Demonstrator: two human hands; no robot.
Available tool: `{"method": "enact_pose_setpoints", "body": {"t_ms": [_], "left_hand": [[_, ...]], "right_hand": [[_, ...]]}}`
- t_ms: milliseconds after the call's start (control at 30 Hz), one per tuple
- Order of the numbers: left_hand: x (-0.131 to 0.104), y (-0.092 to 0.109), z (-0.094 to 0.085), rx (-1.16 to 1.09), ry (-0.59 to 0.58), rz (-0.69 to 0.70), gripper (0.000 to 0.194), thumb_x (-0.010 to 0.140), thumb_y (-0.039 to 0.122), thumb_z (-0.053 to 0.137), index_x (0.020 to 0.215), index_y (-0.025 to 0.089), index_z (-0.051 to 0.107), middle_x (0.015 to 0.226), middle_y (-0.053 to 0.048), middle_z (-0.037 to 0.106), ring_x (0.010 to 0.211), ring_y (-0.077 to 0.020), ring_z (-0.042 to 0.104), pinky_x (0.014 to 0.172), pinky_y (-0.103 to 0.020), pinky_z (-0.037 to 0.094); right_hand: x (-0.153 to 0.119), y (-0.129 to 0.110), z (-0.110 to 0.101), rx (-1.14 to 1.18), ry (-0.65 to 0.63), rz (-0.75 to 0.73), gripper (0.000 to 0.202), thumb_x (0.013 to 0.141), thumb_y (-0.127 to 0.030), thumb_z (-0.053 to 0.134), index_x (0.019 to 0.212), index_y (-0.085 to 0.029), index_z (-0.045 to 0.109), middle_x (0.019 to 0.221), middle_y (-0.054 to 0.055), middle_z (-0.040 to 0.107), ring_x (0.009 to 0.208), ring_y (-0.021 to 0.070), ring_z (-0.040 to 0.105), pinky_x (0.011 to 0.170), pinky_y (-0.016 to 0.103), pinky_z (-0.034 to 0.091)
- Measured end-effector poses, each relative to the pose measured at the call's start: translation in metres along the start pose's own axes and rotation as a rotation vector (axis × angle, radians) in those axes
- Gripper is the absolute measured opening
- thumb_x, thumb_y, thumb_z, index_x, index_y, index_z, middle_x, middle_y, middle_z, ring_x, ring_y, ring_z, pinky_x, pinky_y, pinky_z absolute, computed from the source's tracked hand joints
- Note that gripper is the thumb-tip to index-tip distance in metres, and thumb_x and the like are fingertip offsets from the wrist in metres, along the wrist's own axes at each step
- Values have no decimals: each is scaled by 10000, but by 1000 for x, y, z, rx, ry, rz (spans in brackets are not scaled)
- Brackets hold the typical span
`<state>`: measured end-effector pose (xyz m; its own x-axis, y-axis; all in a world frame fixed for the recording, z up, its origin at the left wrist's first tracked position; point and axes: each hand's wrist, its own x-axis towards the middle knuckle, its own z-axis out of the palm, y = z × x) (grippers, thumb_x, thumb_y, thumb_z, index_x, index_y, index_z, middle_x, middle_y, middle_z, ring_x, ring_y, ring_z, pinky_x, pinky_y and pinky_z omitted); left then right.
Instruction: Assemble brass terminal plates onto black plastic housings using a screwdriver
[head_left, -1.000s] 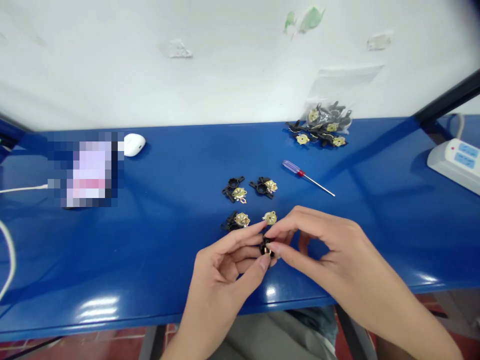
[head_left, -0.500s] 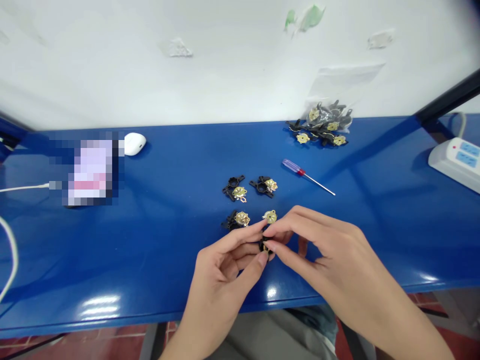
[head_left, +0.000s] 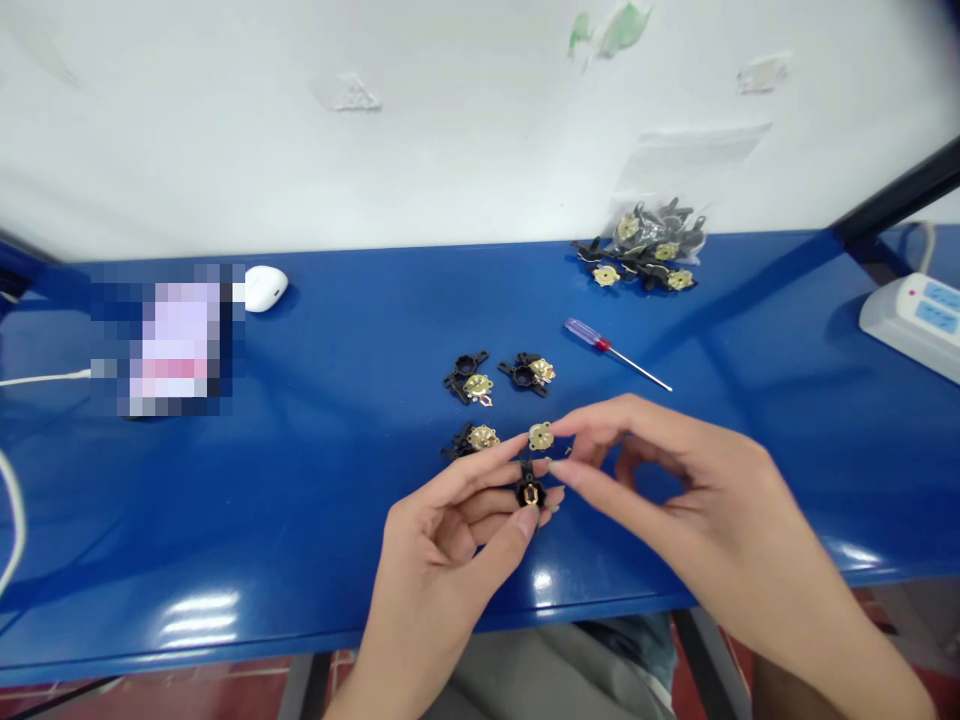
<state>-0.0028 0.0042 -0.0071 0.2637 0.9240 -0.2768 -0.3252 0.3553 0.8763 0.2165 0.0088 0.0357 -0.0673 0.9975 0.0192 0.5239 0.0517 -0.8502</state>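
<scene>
Between the thumb and fingers of my left hand (head_left: 457, 530) is a small black plastic housing (head_left: 529, 494), its hollow side up, with a copper-coloured clip (head_left: 532, 495) inside. Beside it my right hand (head_left: 675, 480) has thumb and index finger apart, with nothing visible between them. Its index tip is close to a round brass plate (head_left: 541, 436) on the table; whether they touch I cannot tell. A tiny brass-coloured piece (head_left: 568, 451) lies just right of that plate. Farther left rests another set of black parts with a brass plate (head_left: 484, 437).
Two more sets of black and brass parts (head_left: 477, 385) (head_left: 525, 376) lie behind my hands. A screwdriver (head_left: 619, 355) is at right, below a plastic bag of parts (head_left: 660, 235). A white case (head_left: 265, 289) and blurred phone (head_left: 176, 345) are left, a power strip (head_left: 911, 320) far right.
My right hand has drawn back to the right from the housing, its thumb and index finger spreading apart. The copper-coloured clip in the housing now shows. My left hand has stayed nearly in place.
</scene>
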Motion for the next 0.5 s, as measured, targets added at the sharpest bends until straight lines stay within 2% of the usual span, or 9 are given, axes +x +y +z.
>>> {"method": "enact_pose_setpoints", "body": {"t_ms": [67,133,300,500], "left_hand": [[0,0,1,-4,-9,-7,382,1032,181,979,1376,346,948,1254,-64,960,1121,-232,946,1057,-238,740],[-1,0,2,-8,-7,-9,393,1017,182,993,1372,344,950,1274,-71,957,1146,-264,947,1070,-273,752],[-1,-1,3,4,20,-5,397,999,187,1010,1362,338,955,1266,-75,959,1135,-270,950,1056,-271,759],[0,-2,3,15,45,32,429,973,167,1026,1367,320,954,1250,-83,963,1100,-258,955,1012,-229,758]], "right_hand": [[1,6,-2,-70,111,-4,88,1130,-411,821,1214,-388,830,992,-69,828,821,136,750,709,262,593],[2,11,0,-164,168,-11,88,1140,-378,797,1220,-372,832,1004,-53,821,792,145,713,702,290,577],[2,19,16,-337,125,-8,112,1153,-372,767,1234,-318,824,1130,17,768,983,212,737,810,375,581],[3,20,30,-399,126,18,133,1142,-355,757,1208,-263,828,1194,78,772,1115,297,732,777,415,562]]}}
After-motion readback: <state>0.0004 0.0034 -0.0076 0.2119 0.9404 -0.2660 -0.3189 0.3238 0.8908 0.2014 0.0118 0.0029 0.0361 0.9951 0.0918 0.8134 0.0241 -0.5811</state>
